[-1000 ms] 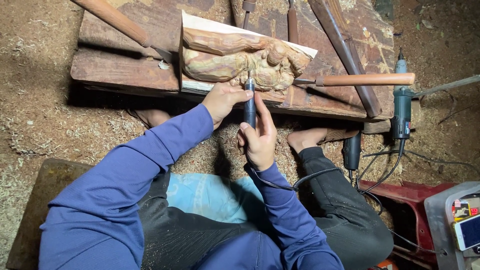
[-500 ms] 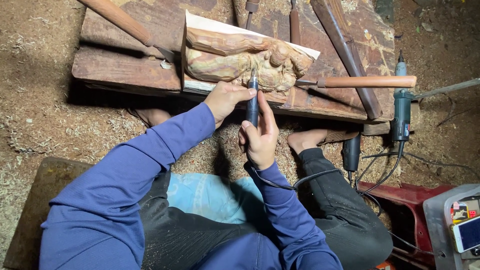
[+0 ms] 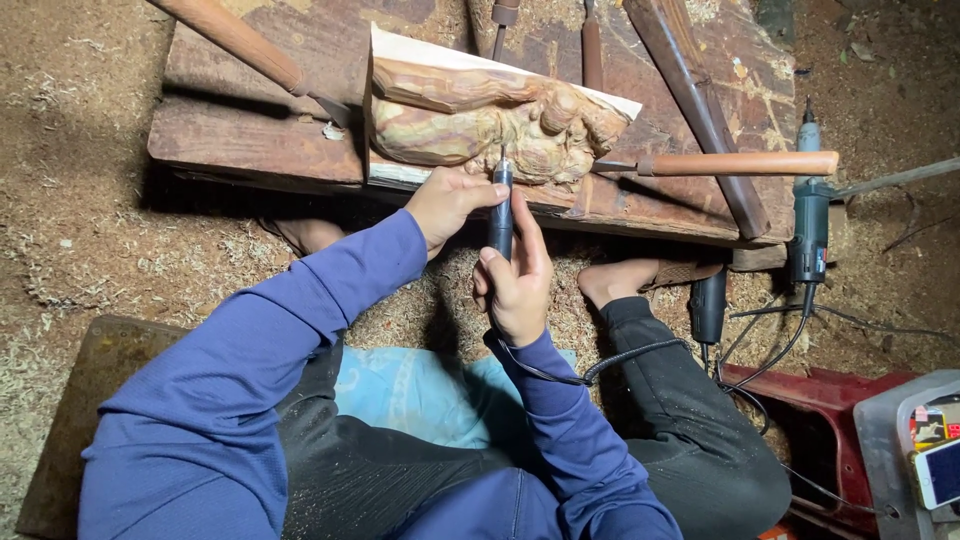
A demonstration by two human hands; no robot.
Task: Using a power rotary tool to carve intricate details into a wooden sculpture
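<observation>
On a low reddish-brown plank bench (image 3: 250, 150), over a sawdust-strewn dirt floor (image 3: 90, 250), lies a pale carved wooden relief (image 3: 480, 125). Right hand (image 3: 515, 280) grips a slim black rotary tool (image 3: 501, 205), tip touching the carving's lower edge. Left hand (image 3: 447, 205) rests half-curled against the tool, beside the carving.

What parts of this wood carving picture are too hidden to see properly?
All in the head view:
- The tip of the rotary tool is too small to tell whether it touches the wood carving.
- The right hand wraps the tool's lower body.
- The left hand covers the carving's near edge.
- The top edge cuts off the long wooden handle.
- The right edge cuts off the phone.
</observation>
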